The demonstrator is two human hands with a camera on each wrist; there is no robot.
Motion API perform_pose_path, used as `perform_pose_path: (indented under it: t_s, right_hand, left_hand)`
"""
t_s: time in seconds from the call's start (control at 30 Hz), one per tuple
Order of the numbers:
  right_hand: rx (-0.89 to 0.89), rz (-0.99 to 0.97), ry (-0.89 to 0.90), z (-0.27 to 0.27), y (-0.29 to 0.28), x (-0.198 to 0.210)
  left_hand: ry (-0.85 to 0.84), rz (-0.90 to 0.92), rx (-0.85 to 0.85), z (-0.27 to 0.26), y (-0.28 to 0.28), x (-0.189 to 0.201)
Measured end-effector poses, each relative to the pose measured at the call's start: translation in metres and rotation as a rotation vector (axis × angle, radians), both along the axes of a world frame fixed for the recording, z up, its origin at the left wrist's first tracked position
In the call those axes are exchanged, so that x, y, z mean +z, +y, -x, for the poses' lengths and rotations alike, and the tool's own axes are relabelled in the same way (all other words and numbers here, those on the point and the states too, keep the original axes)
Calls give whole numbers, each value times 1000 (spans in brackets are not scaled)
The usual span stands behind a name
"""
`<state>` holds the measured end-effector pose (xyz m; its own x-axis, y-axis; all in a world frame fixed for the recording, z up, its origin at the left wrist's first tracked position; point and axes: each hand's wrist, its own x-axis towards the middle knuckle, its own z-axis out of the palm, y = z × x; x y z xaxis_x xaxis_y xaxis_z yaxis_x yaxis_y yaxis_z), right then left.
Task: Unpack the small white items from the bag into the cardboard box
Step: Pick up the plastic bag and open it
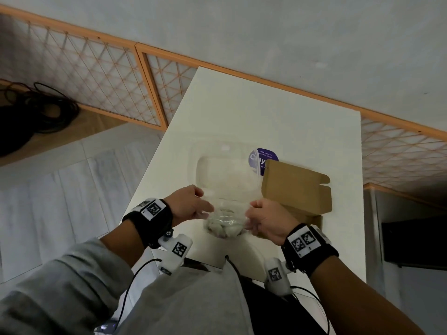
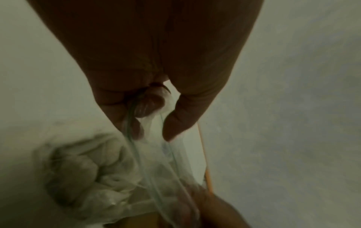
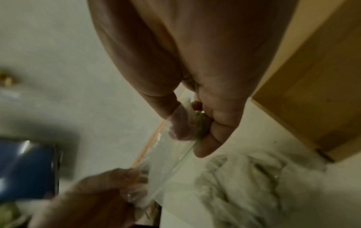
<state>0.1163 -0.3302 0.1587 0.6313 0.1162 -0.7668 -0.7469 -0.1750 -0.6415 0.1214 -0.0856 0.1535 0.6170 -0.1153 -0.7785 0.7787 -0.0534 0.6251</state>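
A clear plastic zip bag (image 1: pixel 225 213) hangs between my two hands above the white table (image 1: pixel 242 122), with several small white items (image 1: pixel 223 226) bunched at its bottom. My left hand (image 1: pixel 193 206) pinches the bag's left top edge, as the left wrist view shows with the fingers (image 2: pixel 136 111) on the zip strip (image 2: pixel 134 148). My right hand (image 1: pixel 262 220) pinches the right top edge (image 3: pixel 187 128). The white items (image 2: pixel 84 169) (image 3: pixel 254 177) look blurred in both wrist views. An open cardboard box (image 1: pixel 296 187) stands just right of the bag, behind my right hand.
A clear plastic tray (image 1: pixel 222 165) lies on the table behind the bag, beside a round purple sticker (image 1: pixel 260 158). An orange lattice screen (image 1: pixel 96 76) and a heap of black cables (image 1: pixel 36 110) are at the left. A dark object (image 1: pixel 411 243) sits beyond the table's right edge.
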Motion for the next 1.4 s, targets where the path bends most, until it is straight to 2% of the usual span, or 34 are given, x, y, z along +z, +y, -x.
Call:
perform_pose_path:
  t_s: [0.1, 0.23, 0.3, 0.37, 0.43, 0.53, 0.6, 0.67, 0.73, 0.83, 0.93, 1.1, 1.2, 1.3, 1.4]
  right_hand:
    - [275, 273, -193, 0, -1, -4]
    - [622, 657, -416, 1, 1, 8]
    - [730, 720, -419, 1, 2, 11]
    - [771, 743, -392, -1, 2, 12]
    - [680, 679, -325, -2, 0, 15]
    - [212, 249, -49, -3, -5, 20]
    - [-71, -15, 113, -6, -6, 24]
    - [-177, -157, 197, -10, -10, 27]
    - [-198, -225, 226, -10, -11, 24]
    - [-287, -287, 229, -3, 0, 15]
    - [-351, -351, 247, 1, 7, 11]
    - [-254, -279, 194, -2, -2, 20]
    - [-204, -293, 176, -3, -10, 20]
    - [-111, -357, 138, -3, -12, 29]
    - [-7, -224, 8, -6, -18, 21]
  left_hand:
    - [-81, -163, -61, 0, 3, -5]
    - [-133, -215, -104, 2, 1, -11]
    - [-177, -245, -94, 5, -1, -11]
    - [-244, -354, -146, 5, 0, -10]
    - [-296, -456, -234, 6, 1, -5]
    - [-331, -554, -311, 9, 1, -5]
    - [-342, -514, -323, 13, 2, -10]
    - [-307, -397, -255, 14, 1, -13]
    - [-196, -229, -95, 12, -2, -15]
    - [122, 194, 117, 9, -14, -9]
    - [242, 364, 202, 2, -23, 4]
    - [238, 447, 331, -10, -27, 21]
    - [231, 473, 301, -13, -27, 22]
    - [210, 448, 279, -12, -29, 27]
    - [100, 367, 312, -13, -31, 26]
